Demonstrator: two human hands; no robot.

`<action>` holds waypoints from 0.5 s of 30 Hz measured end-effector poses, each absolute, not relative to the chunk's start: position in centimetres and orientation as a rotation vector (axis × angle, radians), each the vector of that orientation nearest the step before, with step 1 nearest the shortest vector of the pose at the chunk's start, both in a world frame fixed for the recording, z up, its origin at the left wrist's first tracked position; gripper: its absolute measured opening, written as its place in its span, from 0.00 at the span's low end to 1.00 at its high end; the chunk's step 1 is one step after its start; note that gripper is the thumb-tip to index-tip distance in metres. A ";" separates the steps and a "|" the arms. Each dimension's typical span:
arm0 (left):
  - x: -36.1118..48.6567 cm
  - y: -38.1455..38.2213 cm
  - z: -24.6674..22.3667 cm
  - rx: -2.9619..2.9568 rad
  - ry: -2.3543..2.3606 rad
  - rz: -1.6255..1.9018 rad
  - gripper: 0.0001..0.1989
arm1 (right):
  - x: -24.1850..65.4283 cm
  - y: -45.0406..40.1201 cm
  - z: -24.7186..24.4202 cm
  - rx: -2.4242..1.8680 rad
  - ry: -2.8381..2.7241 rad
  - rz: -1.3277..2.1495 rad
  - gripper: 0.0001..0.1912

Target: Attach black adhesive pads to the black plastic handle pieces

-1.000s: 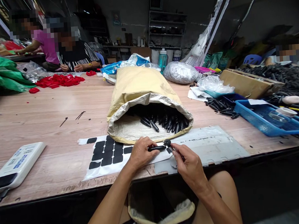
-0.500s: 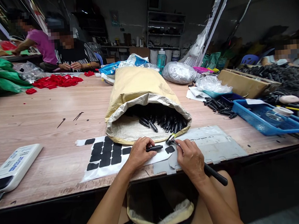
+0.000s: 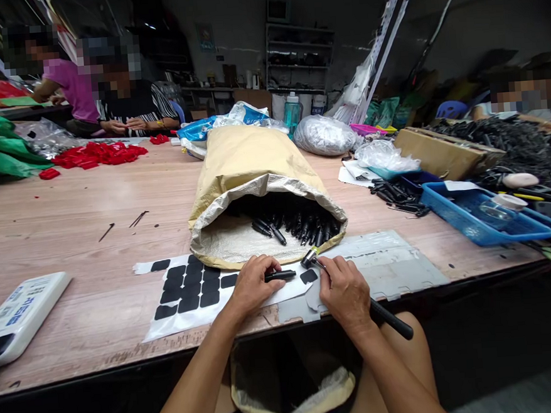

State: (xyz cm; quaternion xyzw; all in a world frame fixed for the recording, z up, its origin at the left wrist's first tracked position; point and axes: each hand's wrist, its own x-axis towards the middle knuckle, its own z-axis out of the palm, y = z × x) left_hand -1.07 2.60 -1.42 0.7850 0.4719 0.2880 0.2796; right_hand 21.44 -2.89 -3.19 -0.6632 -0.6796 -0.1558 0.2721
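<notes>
While a white box-shaped device [image 3: 32,311] lies at the left of the wood-grain tabletop [image 3: 91,200], the work sits farther right, along the near edge. There a white backing sheet [image 3: 170,326] bears rows of rounded black squares [image 3: 193,290], and behind it a tan sack [image 3: 253,158] opens toward the person, with black cylindrical pieces [image 3: 308,227] piled in its mouth. The left hand [image 3: 253,291], fingers closed, pins one black cylindrical part [image 3: 280,275] low over the sheet, its free end pointing right. Just beyond that end, apparently not touching it, is the head of a small hammer [image 3: 310,258], above a lone black square [image 3: 309,276]. The right hand [image 3: 347,289] grips the hammer by its shaft, close to the head, the dark handle trailing below the wrist. Farther right lie a grey board [image 3: 397,264] and a blue plastic tray [image 3: 460,222].

The step in hand appears to be steadying the part while the hammer is ready. The next move would call for a firm left grip, fingertips clear of the exposed end, and a short, controlled right-hand motion.
</notes>
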 end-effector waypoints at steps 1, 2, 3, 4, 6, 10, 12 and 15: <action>-1.0 2.3 -1.0 2.102 1.259 0.771 0.07 | 21.4 -2.9 -3.2 -1.785 -1.829 -0.420 0.14; -0.9 1.8 -0.4 2.091 1.241 0.769 0.07 | 21.4 -2.9 -3.1 -1.786 -1.830 -0.419 0.14; -0.9 1.0 0.3 2.071 1.207 0.759 0.06 | 21.4 -2.9 -3.1 -1.787 -1.833 -0.417 0.14; -0.7 0.1 1.1 2.043 1.154 0.735 0.06 | 21.4 -2.9 -3.1 -1.789 -1.836 -0.415 0.14; -0.5 -2.3 2.5 1.976 0.994 0.624 0.06 | 21.4 -2.9 -3.1 -1.793 -1.844 -0.411 0.14; 0.0 -6.9 1.4 1.858 0.596 0.213 0.13 | 21.4 -2.8 -3.1 -1.802 -1.845 -0.408 0.14; 0.2 -8.1 -1.8 1.796 0.570 0.028 0.15 | 21.4 -2.8 -3.1 -1.800 -1.842 -0.407 0.14; 0.2 -8.6 -8.0 1.751 0.966 -0.137 0.18 | 21.3 -2.8 -3.1 -1.796 -1.839 -0.409 0.14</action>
